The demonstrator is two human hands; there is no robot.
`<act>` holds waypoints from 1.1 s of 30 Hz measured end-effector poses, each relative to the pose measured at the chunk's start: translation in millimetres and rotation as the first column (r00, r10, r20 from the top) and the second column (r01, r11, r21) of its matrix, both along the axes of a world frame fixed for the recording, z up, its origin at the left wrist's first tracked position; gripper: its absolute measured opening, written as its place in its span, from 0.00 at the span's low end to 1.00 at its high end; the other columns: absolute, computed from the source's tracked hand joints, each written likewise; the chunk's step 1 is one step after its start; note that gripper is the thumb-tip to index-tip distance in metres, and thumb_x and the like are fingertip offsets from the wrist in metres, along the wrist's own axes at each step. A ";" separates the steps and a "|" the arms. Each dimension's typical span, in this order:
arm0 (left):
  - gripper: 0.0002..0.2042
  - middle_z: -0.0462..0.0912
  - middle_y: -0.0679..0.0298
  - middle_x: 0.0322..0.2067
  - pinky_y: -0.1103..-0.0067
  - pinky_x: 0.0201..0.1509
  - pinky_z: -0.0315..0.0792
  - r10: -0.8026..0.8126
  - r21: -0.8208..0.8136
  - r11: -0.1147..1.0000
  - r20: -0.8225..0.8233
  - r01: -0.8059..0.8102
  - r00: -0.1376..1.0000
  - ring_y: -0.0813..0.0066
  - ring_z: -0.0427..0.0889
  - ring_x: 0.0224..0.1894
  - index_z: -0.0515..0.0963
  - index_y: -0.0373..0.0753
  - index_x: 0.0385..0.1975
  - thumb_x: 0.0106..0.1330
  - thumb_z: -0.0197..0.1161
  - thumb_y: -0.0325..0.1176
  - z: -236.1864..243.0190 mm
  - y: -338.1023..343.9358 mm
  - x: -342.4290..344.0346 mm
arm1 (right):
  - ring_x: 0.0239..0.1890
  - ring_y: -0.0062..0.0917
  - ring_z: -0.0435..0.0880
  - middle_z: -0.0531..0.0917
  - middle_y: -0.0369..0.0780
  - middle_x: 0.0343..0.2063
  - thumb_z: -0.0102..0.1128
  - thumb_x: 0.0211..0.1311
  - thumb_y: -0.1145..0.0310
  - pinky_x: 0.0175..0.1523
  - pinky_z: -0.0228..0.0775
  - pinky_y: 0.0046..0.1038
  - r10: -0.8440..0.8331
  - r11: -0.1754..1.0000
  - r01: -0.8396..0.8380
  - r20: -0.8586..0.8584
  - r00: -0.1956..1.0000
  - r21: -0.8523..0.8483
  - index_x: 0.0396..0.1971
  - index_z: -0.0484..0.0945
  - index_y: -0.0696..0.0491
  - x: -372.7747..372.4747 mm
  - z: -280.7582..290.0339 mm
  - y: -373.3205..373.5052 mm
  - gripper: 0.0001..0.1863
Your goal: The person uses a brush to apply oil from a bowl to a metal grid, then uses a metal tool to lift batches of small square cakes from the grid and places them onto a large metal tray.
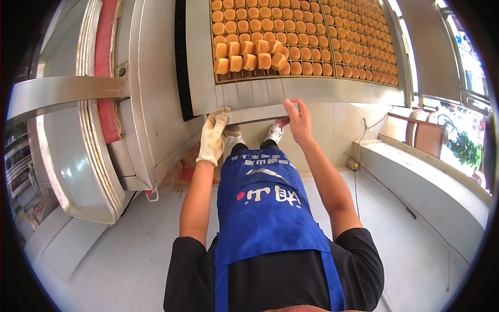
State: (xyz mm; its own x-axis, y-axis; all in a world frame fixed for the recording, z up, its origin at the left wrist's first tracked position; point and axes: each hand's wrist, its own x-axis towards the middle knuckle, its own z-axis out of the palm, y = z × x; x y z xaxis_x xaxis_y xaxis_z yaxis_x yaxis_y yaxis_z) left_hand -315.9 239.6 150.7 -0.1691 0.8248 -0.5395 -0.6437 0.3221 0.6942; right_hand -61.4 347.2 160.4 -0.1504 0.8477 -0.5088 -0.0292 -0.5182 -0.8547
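Observation:
A metal bar fitted with several long thin prongs, a multi-prong fork (254, 114), spans the space between my hands. My left hand (211, 139), in a cream knitted glove, is closed on its left end. Bare, my right hand (299, 124) grips the right end between thumb and fingers. The prongs reach away from me to two rows of golden lifted buns (249, 62), some tilted, at the near left of a baking mould. Where the prongs enter the buns is hidden. Other square golden buns (306, 27) sit in the mould's small compartments.
A steel counter edge (332, 89) runs along the mould's near side. To the left stand a steel cabinet (156, 78) and a curved glass-fronted case (73, 161). A low ledge (416, 177) with a hanging cable (356, 182) is on the right.

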 end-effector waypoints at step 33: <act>0.23 0.86 0.50 0.40 0.71 0.40 0.88 0.069 -0.056 0.996 0.029 -0.067 0.997 0.60 0.91 0.35 0.71 0.26 0.59 0.77 0.65 0.40 -12.0 44.3 -2.4 | 0.24 0.25 0.87 0.80 0.38 0.27 0.60 0.80 0.57 0.24 0.73 0.23 0.082 0.996 -0.079 -0.101 0.992 0.034 0.47 0.72 0.58 -3.5 -34.3 52.2 0.17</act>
State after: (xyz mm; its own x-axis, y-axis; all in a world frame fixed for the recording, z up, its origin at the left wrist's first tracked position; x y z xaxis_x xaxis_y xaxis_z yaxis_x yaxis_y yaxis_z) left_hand -318.3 283.9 138.6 -0.2068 0.7809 -0.5895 -0.6861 0.3138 0.6564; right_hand -64.9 399.4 126.1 -0.2688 0.8450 -0.4623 -0.0760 -0.4970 -0.8644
